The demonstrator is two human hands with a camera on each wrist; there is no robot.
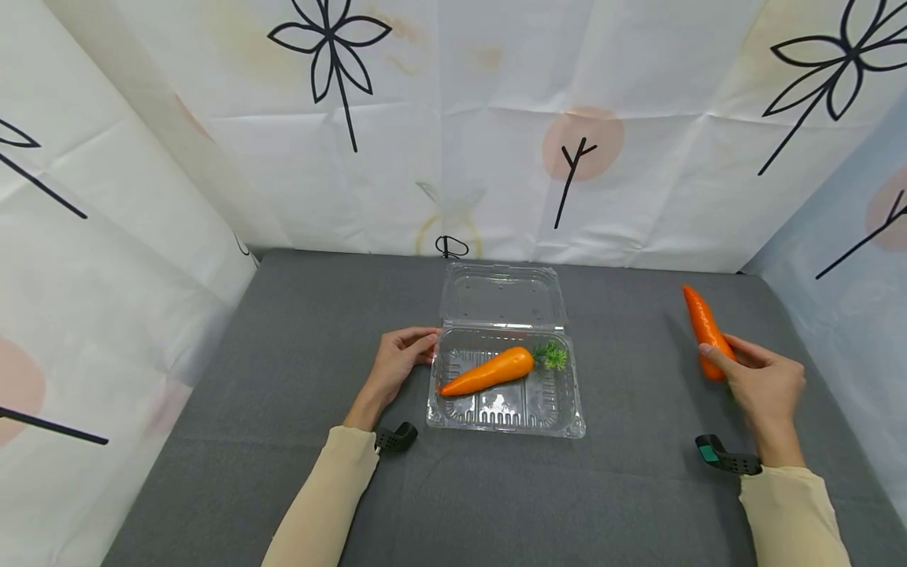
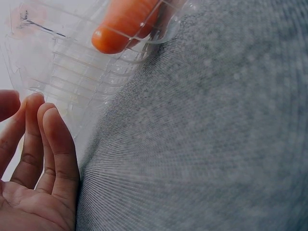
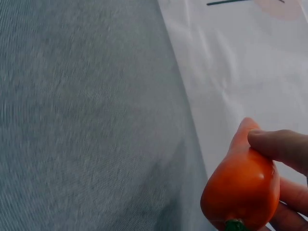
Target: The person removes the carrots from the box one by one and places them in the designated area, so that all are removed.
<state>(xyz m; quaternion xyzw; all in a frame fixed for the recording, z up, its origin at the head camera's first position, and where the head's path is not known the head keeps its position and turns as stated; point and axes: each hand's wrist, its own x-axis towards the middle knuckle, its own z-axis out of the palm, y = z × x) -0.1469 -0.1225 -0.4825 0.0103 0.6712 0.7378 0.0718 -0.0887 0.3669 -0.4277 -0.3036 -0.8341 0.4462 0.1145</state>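
A clear plastic clamshell container [image 1: 505,419] lies open on the grey cloth, its lid [image 1: 503,295] folded back toward the wall. Inside it rests an orange carrot [image 1: 489,372] with a green leafy top, tip pointing left. My left hand [image 1: 400,364] pinches the container's left rim between thumb and fingers; in the left wrist view, the fingertips [image 2: 34,102] are right at the clear edge. Off to the right, my right hand [image 1: 765,386] grips a redder carrot [image 1: 703,327] near its thick end, tip pointing away. The right wrist view shows its short green stem [image 3: 236,224].
A grey cloth [image 1: 319,315] covers the table. White fabric walls [image 1: 453,118] with black plant drawings stand behind and at both sides. Each wrist wears a black band [image 1: 730,457].
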